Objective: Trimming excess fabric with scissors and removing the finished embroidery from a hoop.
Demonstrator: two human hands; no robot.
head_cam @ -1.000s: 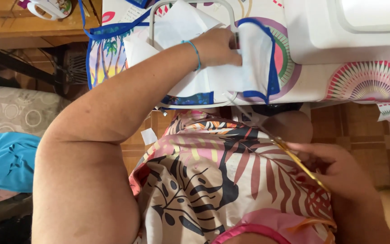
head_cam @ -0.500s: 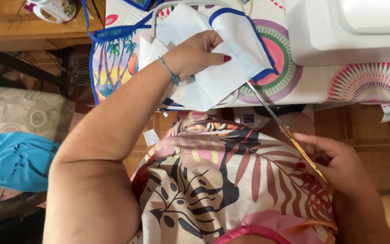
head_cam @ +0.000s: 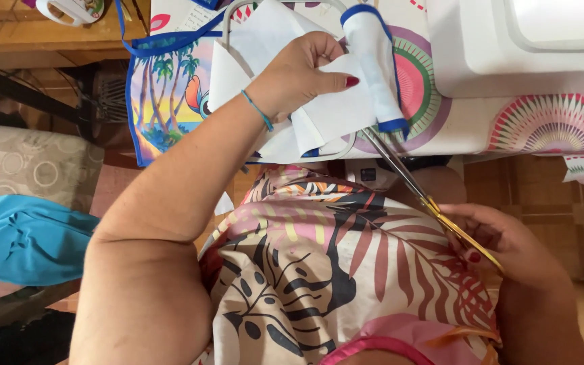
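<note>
1. The left hand [head_cam: 305, 74] lies at 12 o'clock in the view, fingers [head_cam: 336, 84] closed over a white fabric piece [head_cam: 332, 111] with blue binding, pinching it against the desk [head_cam: 481, 128].
2. A rolled end of that white fabric, edged in blue, stands just to the 3 o'clock side of the left hand and touches the thumb tip.
3. The right hand [head_cam: 508, 247] sits at 4 o'clock, fingers curled shut around the gold handles of the scissors [head_cam: 434, 203]; how far the blades are parted cannot be told.
4. The scissor blades run up toward 11 o'clock, and their tips meet the lower edge of the white fabric, just under the blue-bound roll.
5. The desk is covered with a cloth printed with round fan patterns in pink, green and purple.
6. A white sewing machine [head_cam: 528, 47] stands on the desk at 1 o'clock, well apart from the left hand.
7. A colourful printed fabric [head_cam: 167, 101] with palm trees and blue trim hangs over the desk edge at 10 o'clock, beneath the white pieces.
8. A wooden surface with a white holder [head_cam: 69, 10] shows at 11 o'clock.
9. A turquoise cloth [head_cam: 21, 236] rests on a patterned seat at 9 o'clock.
10. Brown floor tiles [head_cam: 555, 203] show at 3 o'clock below the desk.
</note>
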